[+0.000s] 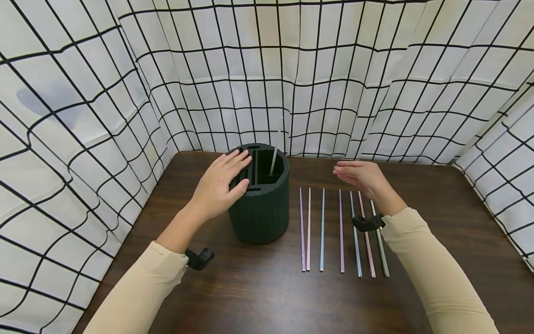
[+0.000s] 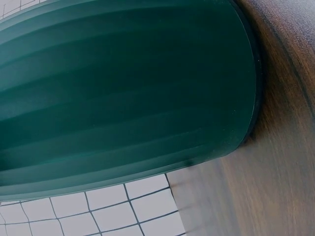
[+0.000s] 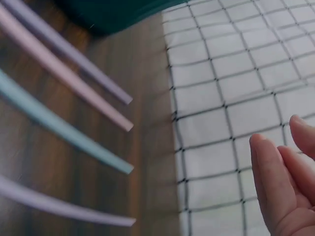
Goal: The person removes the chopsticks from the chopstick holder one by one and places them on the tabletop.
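A dark green ribbed utensil holder with a divided black top stands upright on the table. My left hand rests on the left of its top, fingers spread. One pale chopstick leans in the holder's open compartment. To the right, several metallic chopsticks lie roughly side by side: purple, pink, light blue, another purple, then blue, pink and green. Above their far ends hovers my right hand, fingers extended together, holding nothing. The holder's side fills most of the left wrist view.
The dark wooden table reaches back to a white sheet with black grid lines, which encloses the back and both sides. Each forearm wears a black wrist mount, one on the left, one on the right.
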Demonstrator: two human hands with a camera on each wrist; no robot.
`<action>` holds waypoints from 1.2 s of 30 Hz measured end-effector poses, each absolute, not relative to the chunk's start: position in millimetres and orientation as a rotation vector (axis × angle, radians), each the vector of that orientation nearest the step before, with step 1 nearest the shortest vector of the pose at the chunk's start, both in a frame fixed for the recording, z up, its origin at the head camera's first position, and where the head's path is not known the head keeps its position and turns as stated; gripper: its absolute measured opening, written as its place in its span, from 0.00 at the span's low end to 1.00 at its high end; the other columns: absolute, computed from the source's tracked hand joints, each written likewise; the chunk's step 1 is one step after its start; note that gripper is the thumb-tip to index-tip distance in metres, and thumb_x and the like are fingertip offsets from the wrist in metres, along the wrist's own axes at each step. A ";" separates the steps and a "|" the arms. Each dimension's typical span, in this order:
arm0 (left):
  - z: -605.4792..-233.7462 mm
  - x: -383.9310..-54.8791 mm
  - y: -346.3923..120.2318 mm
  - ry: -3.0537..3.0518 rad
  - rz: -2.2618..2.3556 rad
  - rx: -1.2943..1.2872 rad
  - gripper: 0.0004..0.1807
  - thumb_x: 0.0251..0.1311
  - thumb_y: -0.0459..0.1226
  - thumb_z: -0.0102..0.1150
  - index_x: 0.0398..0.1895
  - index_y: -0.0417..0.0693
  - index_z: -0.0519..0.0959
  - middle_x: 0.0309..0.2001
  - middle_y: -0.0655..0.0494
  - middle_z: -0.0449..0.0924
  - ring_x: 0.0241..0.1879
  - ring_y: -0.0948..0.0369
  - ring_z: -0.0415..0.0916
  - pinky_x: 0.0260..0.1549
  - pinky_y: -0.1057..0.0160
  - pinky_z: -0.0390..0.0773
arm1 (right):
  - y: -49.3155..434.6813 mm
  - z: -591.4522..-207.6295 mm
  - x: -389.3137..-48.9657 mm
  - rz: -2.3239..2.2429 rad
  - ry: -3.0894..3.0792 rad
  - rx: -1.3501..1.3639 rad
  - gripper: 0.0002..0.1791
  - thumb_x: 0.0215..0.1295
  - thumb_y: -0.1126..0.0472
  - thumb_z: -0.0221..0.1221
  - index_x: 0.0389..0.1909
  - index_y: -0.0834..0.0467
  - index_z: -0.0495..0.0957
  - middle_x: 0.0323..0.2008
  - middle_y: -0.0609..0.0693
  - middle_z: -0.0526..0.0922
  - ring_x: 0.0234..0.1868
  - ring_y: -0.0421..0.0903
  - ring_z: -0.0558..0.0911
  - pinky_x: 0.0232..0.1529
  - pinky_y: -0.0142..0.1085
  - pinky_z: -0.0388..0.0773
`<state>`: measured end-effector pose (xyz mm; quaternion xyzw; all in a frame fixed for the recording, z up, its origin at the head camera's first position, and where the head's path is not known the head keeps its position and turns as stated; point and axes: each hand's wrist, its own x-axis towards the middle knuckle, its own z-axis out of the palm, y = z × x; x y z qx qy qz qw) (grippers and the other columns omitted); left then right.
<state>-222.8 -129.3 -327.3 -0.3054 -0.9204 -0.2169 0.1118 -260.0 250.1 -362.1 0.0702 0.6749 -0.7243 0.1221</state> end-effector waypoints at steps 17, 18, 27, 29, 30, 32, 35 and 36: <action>-326.4 -221.9 -128.6 -2.695 -0.641 -0.894 0.32 0.69 0.49 0.43 0.74 0.47 0.64 0.77 0.52 0.60 0.79 0.52 0.51 0.79 0.49 0.45 | 174.3 -316.0 -277.6 -2.078 2.052 0.004 0.21 0.64 0.68 0.63 0.59 0.68 0.78 0.48 0.51 0.88 0.44 0.38 0.88 0.55 0.34 0.83; -326.4 -221.8 -128.7 -2.695 -0.641 -0.892 0.32 0.69 0.49 0.43 0.74 0.47 0.64 0.77 0.52 0.60 0.79 0.52 0.51 0.79 0.49 0.45 | 169.5 -313.3 -278.3 -2.086 2.054 -0.017 0.21 0.64 0.68 0.63 0.58 0.68 0.78 0.47 0.51 0.88 0.44 0.38 0.88 0.54 0.33 0.83; -326.3 -221.6 -128.7 -2.694 -0.651 -0.882 0.32 0.69 0.49 0.43 0.74 0.48 0.65 0.76 0.52 0.61 0.78 0.52 0.52 0.79 0.49 0.46 | 133.2 -295.8 -279.4 -2.009 2.151 -0.242 0.23 0.62 0.66 0.65 0.58 0.67 0.79 0.56 0.58 0.84 0.48 0.39 0.86 0.60 0.40 0.81; -326.4 -222.0 -128.7 -2.693 -0.653 -0.882 0.32 0.68 0.49 0.43 0.74 0.48 0.65 0.76 0.52 0.61 0.78 0.52 0.52 0.79 0.49 0.46 | 129.0 -294.2 -279.6 -1.976 2.200 -0.268 0.23 0.62 0.64 0.67 0.58 0.65 0.80 0.56 0.58 0.84 0.48 0.39 0.86 0.61 0.42 0.80; -326.5 -222.2 -128.7 -2.693 -0.653 -0.883 0.33 0.68 0.49 0.43 0.74 0.48 0.65 0.76 0.52 0.61 0.78 0.52 0.52 0.79 0.49 0.46 | 127.3 -293.6 -279.7 -1.961 2.225 -0.276 0.22 0.61 0.63 0.67 0.57 0.63 0.81 0.55 0.58 0.85 0.47 0.39 0.87 0.61 0.43 0.80; -326.5 -222.4 -128.7 -2.693 -0.653 -0.884 0.33 0.68 0.49 0.43 0.74 0.48 0.65 0.76 0.52 0.61 0.78 0.52 0.52 0.79 0.49 0.46 | 124.3 -293.3 -280.3 -1.958 2.249 -0.282 0.21 0.61 0.62 0.67 0.56 0.63 0.82 0.53 0.56 0.86 0.46 0.38 0.87 0.60 0.43 0.81; -326.3 -222.5 -129.0 -2.693 -0.653 -0.886 0.33 0.68 0.49 0.43 0.74 0.47 0.65 0.76 0.52 0.61 0.78 0.52 0.52 0.79 0.49 0.46 | 120.1 -293.1 -281.1 -2.007 2.227 -0.257 0.19 0.61 0.63 0.67 0.54 0.64 0.83 0.50 0.55 0.88 0.45 0.39 0.88 0.56 0.39 0.83; -326.1 -222.5 -129.1 -2.693 -0.654 -0.886 0.33 0.68 0.49 0.43 0.74 0.47 0.65 0.76 0.52 0.61 0.78 0.52 0.52 0.79 0.49 0.46 | 118.9 -292.8 -281.3 -2.028 2.212 -0.244 0.19 0.61 0.64 0.67 0.53 0.65 0.83 0.50 0.56 0.88 0.45 0.39 0.88 0.55 0.37 0.84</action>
